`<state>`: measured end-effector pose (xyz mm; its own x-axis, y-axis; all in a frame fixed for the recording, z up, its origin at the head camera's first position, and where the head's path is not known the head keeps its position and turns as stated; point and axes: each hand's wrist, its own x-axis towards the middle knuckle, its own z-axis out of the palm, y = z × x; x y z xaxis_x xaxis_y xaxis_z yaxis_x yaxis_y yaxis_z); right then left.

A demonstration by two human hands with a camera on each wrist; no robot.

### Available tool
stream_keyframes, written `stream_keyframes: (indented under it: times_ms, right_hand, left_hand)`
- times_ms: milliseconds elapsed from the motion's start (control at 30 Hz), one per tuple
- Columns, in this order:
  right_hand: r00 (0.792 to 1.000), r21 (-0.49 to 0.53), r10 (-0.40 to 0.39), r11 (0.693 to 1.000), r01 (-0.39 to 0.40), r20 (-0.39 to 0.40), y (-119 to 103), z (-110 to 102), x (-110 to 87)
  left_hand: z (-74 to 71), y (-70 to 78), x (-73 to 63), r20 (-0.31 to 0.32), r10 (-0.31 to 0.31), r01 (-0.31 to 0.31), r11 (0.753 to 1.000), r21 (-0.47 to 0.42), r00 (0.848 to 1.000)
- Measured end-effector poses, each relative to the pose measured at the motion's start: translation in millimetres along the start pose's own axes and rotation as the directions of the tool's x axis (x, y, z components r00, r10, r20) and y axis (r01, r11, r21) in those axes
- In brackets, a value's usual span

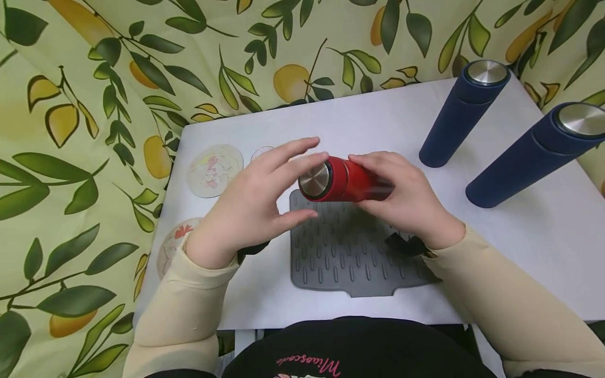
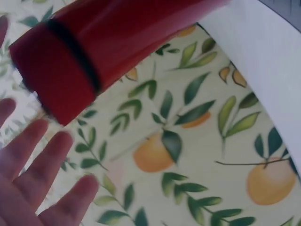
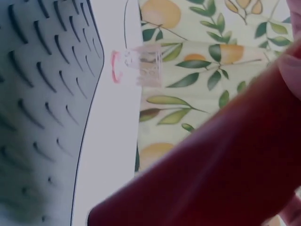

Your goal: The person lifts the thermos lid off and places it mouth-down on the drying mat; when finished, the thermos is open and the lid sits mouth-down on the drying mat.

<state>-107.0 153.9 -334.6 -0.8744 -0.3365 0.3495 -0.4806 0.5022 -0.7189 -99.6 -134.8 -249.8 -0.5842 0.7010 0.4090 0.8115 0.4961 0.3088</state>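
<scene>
Black cloth of a person's shirt [image 1: 359,344] swelled at the near edge, with looping pink lettering across it. Smooth beige sleeves ran from either side toward the middle, above a flat white table [image 1: 264,311]. Between the two hands was a red flask [image 1: 348,181], a glossy cylinder with a dark ring below its lid and a round brushed-metal disc on its end, which faced left. It was held tilted, above the far part of a grey mat [image 1: 331,257] studded with raised, elongated ridges. The right hand [image 1: 405,191] gripped the flask's body, fingers on the far side and thumb on the near. The left hand [image 1: 262,197] was spread beside the lid, its fingers extended and the thumb well apart from them, holding nothing.

To the right stood two tall navy flasks [image 1: 460,115], also capped with metal discs, one farther and one nearer. On the left lay thin, round printed discs [image 1: 215,170]. Fabric [image 1: 61,210] patterned with leaves and orange fruit hung beyond the table.
</scene>
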Motion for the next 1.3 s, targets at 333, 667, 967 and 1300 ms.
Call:
stream_keyframes:
  times_ms: [333,667,967,1300]
  right_hand:
    - [0.993,-0.081,-0.032,0.996,0.041,0.114,8.9,-17.5,-19.5]
    - [0.992,-0.087,-0.001,0.996,0.013,0.130,17.6,-17.1,-32.3]
    - [0.992,-0.085,-0.036,0.995,0.047,0.123,16.6,-11.0,-40.7]
    - [0.989,-0.124,-0.084,0.987,0.099,0.121,14.6,-7.2,-44.4]
  left_hand:
    - [1.0,9.8,21.1,0.251,0.174,-0.203,0.975,0.094,0.952]
    - [18.3,-1.3,20.3,0.278,0.158,-0.170,0.985,0.018,0.947]
    - [30.4,-3.6,6.3,0.238,-0.004,0.004,1.000,0.004,0.971]
    - [47.8,4.6,-3.1,0.206,-0.299,0.288,0.954,0.083,0.932]
